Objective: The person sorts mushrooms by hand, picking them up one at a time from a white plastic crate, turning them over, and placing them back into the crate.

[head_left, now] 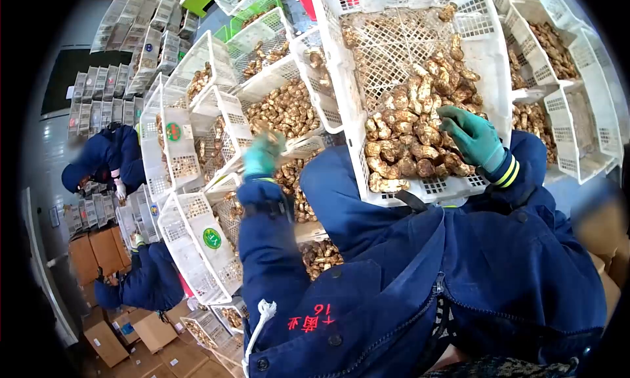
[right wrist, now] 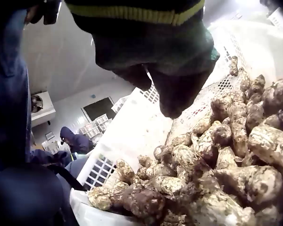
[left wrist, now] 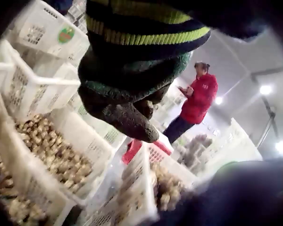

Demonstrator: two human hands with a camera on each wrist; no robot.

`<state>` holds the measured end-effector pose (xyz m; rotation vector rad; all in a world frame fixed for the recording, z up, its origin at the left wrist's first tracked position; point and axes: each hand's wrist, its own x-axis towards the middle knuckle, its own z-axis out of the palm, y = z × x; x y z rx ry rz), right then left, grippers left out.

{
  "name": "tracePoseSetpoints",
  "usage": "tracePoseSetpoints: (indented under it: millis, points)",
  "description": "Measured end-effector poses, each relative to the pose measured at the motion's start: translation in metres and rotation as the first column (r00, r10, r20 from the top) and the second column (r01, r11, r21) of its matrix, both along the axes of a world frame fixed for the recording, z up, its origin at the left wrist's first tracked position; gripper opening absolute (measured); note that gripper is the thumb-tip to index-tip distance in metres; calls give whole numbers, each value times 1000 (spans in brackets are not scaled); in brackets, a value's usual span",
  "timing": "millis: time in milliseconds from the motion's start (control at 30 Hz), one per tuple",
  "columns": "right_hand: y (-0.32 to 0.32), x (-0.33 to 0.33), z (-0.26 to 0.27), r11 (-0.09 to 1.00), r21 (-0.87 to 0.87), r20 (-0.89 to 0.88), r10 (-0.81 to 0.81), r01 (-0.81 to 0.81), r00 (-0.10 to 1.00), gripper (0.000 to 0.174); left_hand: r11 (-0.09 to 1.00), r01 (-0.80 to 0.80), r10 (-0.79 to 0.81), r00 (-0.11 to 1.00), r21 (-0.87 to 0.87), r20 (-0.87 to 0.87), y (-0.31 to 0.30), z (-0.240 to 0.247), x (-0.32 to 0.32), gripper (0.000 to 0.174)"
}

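White ceiling lamps (left wrist: 265, 89) glare; I see the large white perforated plastic crate (head_left: 495, 63) brightly lit. Left of it, the green-gloved left hand (head_left: 264, 155) blurs; over it, seen from the wrist, the green-gloved right hand (right wrist: 167, 68) is shadowed. Head-view edges curve into black.

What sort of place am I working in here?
Probably a mushroom sorting or packing room. The near crate holds a heap of what look like mushrooms, more white crates stand around it, and cardboard boxes lie by other workers in dark blue.
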<state>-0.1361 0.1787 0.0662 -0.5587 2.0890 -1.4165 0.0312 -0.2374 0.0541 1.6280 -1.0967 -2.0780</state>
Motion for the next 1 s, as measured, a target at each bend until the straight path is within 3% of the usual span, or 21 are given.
tracePoseSetpoints:
  millis: [67,100,133,233,267,333,367,400,467,500,567,633,667,767,867,933,1000]
  points:
    - [3,-1,-5,1000,-1,-50,-17,17,999,32,956,84,-198,891,-281,-409,-64,3,-7,59]
    - [5,-1,-6,1000,11,-72,-22,23,997,31,930,58,-218,883,-364,-416,-75,13,-19,75]
    - [7,-2,-5,999,6,-44,-45,46,998,30,922,54,-211,900,-382,-381,-75,22,-26,76]
    - [11,-5,1,991,-75,-15,-114,113,993,28,886,236,-386,853,-400,-350,-50,12,-13,65]
    - [15,-7,14,993,-5,32,-120,121,992,27,875,298,-435,829,-381,-351,-32,10,-4,61]
    - [24,-18,-4,982,-106,-71,-165,157,984,27,877,351,-462,803,-327,-378,-1,11,18,59]
    - [29,-26,-2,988,-71,-94,-145,139,985,27,856,372,-493,796,-358,-352,19,15,29,61]
    - [31,-33,-4,987,-66,-292,-156,143,944,28,834,394,-523,789,-387,-323,37,20,39,63]
    - [40,-56,-16,988,-131,-465,-139,88,874,28,856,384,-498,791,-346,-355,71,31,54,59]
    - [41,-59,-4,990,4,-305,-133,141,943,28,863,437,-504,781,-255,-368,77,34,58,58]
    - [41,-65,-6,996,44,-592,-35,75,805,28,871,462,-484,752,-166,-447,105,38,68,58]
    - [38,-71,-18,996,82,-727,39,31,685,29,871,491,-423,744,-7,-517,137,40,72,50]
    - [31,-63,-8,981,188,-558,76,37,826,28,846,533,-441,732,32,-519,155,39,71,47]
    - [11,-54,-22,988,113,-653,155,-107,741,25,750,662,-591,664,-7,-457,205,32,63,46]
    - [-23,-50,-28,944,293,-840,330,-151,432,31,605,796,-720,542,-11,-433,232,26,42,48]
    - [-48,-57,-33,847,515,-734,514,-129,444,46,599,799,-745,532,-53,-403,237,22,27,49]
    - [-74,-70,-46,770,636,-666,579,-49,471,55,580,814,-771,536,-33,-344,236,14,11,49]
